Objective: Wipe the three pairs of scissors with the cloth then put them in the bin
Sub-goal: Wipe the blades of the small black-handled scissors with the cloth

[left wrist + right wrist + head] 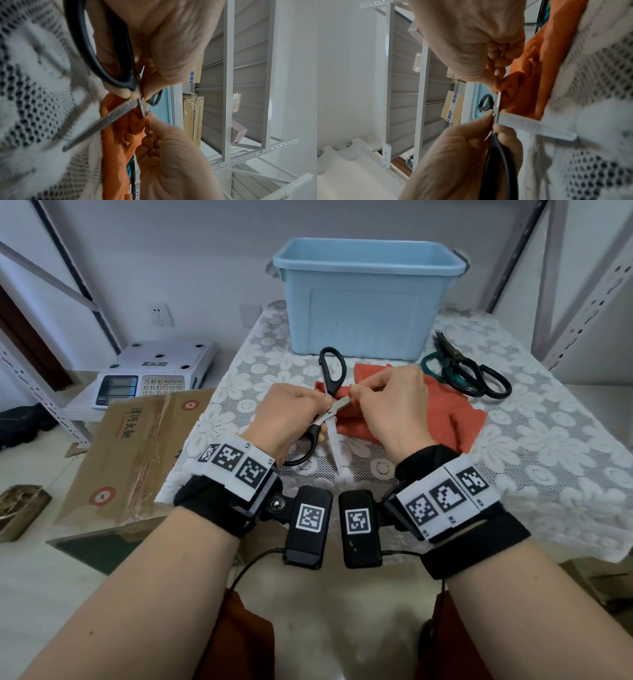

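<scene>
My left hand (298,409) grips black-handled scissors (329,378) near the pivot, one handle loop under my palm. The blades are spread wide; one blade (106,121) points back toward me over the table. My right hand (373,393) pinches a fold of the orange cloth (445,412) around the other blade's end. The wrist views show that pinch, with the cloth (118,148) bunched in my right fingers (494,75). Green-handled scissors (440,368) and another black-handled pair (489,383) lie crossed at the right. The light blue bin (363,302) stands behind.
A white lace tablecloth (534,460) covers the table. Left of the table are a weighing scale (150,371) and a flattened cardboard box (137,453). Grey metal shelf uprights (589,289) rise at the right, close to the table's edge.
</scene>
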